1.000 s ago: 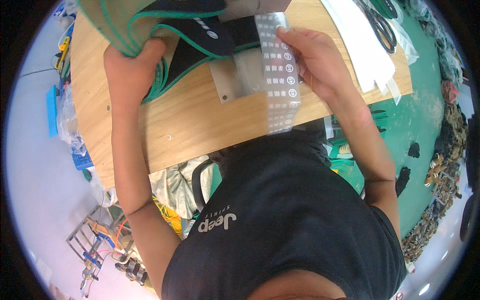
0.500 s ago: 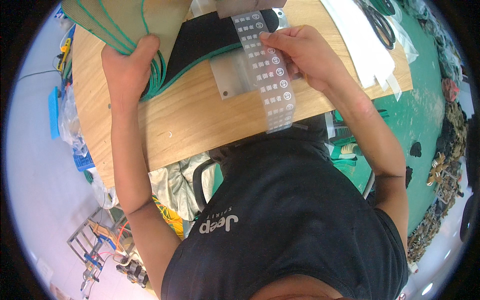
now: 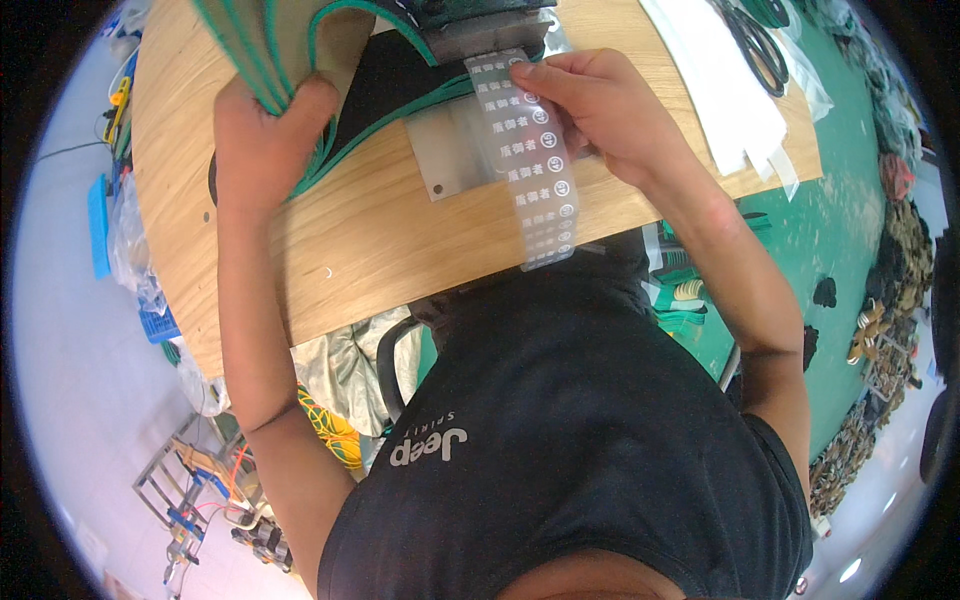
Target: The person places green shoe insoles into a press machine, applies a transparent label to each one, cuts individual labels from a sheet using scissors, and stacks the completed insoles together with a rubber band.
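Observation:
My left hand (image 3: 268,140) is closed around the green-edged rims of several flat pieces with tan faces (image 3: 345,45), at the far left of the table. A black piece (image 3: 375,95) with a green edge lies flat beside it, its right end reaching under a grey metal block (image 3: 490,38). My right hand (image 3: 615,115) pinches a translucent label strip (image 3: 535,165) with rows of white print between thumb and fingers. The strip's upper end meets the block's lower edge; its lower end hangs over the table's near edge. The pinching fingers are partly hidden behind it.
A metal plate (image 3: 445,155) lies on the wooden table (image 3: 370,250) under the strip. White sheets (image 3: 705,90) and black-handled scissors (image 3: 760,55) are at the right. Below the table's edge is a chair frame (image 3: 390,365). Piled material (image 3: 850,440) lines the floor at right.
My left hand has moved slightly right, and the tan pieces have shifted with it, one now curving up by the block. The block appears lower over the strip. My right hand keeps its pinch.

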`<state>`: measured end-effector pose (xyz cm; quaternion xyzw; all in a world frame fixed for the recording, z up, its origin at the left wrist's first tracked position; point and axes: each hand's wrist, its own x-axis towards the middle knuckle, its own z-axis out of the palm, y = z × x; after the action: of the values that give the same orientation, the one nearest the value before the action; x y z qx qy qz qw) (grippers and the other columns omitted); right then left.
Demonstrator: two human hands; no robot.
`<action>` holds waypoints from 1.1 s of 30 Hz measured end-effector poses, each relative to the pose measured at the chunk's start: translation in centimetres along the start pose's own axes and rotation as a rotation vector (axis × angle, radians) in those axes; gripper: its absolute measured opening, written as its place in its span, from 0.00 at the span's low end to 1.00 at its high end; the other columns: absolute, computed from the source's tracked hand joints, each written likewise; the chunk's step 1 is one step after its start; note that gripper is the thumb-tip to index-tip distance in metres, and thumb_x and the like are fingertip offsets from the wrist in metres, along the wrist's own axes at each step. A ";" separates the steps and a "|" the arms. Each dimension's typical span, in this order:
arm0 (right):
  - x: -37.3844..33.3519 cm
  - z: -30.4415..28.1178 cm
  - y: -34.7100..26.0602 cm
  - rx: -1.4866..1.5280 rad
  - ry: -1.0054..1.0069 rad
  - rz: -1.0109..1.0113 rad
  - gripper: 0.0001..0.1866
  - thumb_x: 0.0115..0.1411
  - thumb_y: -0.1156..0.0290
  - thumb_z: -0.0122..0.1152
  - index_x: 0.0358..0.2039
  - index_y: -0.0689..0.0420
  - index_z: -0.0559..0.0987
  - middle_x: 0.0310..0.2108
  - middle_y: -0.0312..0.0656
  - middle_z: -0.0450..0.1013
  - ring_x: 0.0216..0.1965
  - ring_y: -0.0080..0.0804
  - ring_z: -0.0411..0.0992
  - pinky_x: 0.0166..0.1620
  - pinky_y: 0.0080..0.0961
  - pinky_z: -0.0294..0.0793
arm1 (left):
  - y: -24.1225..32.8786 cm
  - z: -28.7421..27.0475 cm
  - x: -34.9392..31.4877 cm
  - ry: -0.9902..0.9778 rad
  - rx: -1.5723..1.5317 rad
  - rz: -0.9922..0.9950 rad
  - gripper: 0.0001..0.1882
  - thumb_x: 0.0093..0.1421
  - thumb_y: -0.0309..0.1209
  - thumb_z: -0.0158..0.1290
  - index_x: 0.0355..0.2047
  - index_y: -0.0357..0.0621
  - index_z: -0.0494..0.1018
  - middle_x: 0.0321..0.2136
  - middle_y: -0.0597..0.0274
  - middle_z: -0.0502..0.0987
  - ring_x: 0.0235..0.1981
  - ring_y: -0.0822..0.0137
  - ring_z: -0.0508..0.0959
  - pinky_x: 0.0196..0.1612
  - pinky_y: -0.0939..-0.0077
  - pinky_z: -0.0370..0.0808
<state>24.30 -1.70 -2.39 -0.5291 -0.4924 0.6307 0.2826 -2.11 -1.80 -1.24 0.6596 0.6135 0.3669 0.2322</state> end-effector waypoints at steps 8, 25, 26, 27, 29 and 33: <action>-0.5 -0.1 0.1 -0.001 -0.045 -0.023 0.14 0.59 0.63 0.54 0.27 0.62 0.77 0.21 0.35 0.73 0.18 0.17 0.69 0.20 0.13 0.68 | 0.3 1.6 0.3 -0.106 0.221 0.383 0.23 0.40 0.42 0.65 0.32 0.39 0.73 0.24 0.54 0.76 0.27 0.54 0.75 0.33 0.67 0.72; 0.0 0.3 -0.2 0.089 0.001 -0.013 0.14 0.60 0.64 0.53 0.26 0.63 0.76 0.20 0.40 0.73 0.18 0.24 0.71 0.20 0.19 0.71 | -0.2 -0.4 0.5 0.219 -0.208 0.023 0.10 0.45 0.28 0.55 0.27 0.33 0.73 0.22 0.65 0.75 0.25 0.73 0.73 0.32 0.79 0.70; 0.1 0.4 -0.3 0.062 -0.014 -0.003 0.14 0.60 0.63 0.53 0.26 0.62 0.76 0.20 0.38 0.73 0.18 0.21 0.70 0.20 0.17 0.70 | -0.3 -0.6 0.6 0.233 -0.234 0.014 0.10 0.45 0.27 0.55 0.27 0.33 0.73 0.23 0.65 0.75 0.26 0.73 0.73 0.33 0.79 0.70; 0.2 0.4 -0.4 0.029 -0.029 0.010 0.14 0.60 0.63 0.53 0.27 0.61 0.76 0.20 0.37 0.74 0.18 0.19 0.70 0.19 0.14 0.69 | -0.5 -0.8 0.6 0.251 -0.263 0.001 0.10 0.45 0.27 0.56 0.28 0.33 0.73 0.24 0.64 0.75 0.27 0.73 0.73 0.34 0.79 0.70; 0.3 0.2 -0.3 -0.019 -0.042 0.016 0.14 0.60 0.62 0.53 0.28 0.61 0.76 0.20 0.35 0.74 0.17 0.16 0.70 0.18 0.11 0.68 | -0.5 -0.8 0.7 0.276 -0.304 -0.004 0.11 0.44 0.27 0.56 0.28 0.34 0.73 0.25 0.63 0.76 0.28 0.72 0.73 0.35 0.78 0.70; 0.6 0.1 0.2 -0.050 -0.040 0.012 0.15 0.60 0.60 0.54 0.28 0.61 0.76 0.20 0.36 0.74 0.16 0.18 0.71 0.17 0.11 0.69 | -0.7 -0.7 0.5 0.261 -0.287 0.018 0.12 0.44 0.27 0.56 0.30 0.34 0.73 0.27 0.61 0.76 0.30 0.71 0.74 0.37 0.78 0.70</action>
<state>24.09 -1.24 -2.83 -0.5263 -0.5105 0.6302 0.2555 -3.10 -1.34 -1.23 0.5720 0.5738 0.5352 0.2390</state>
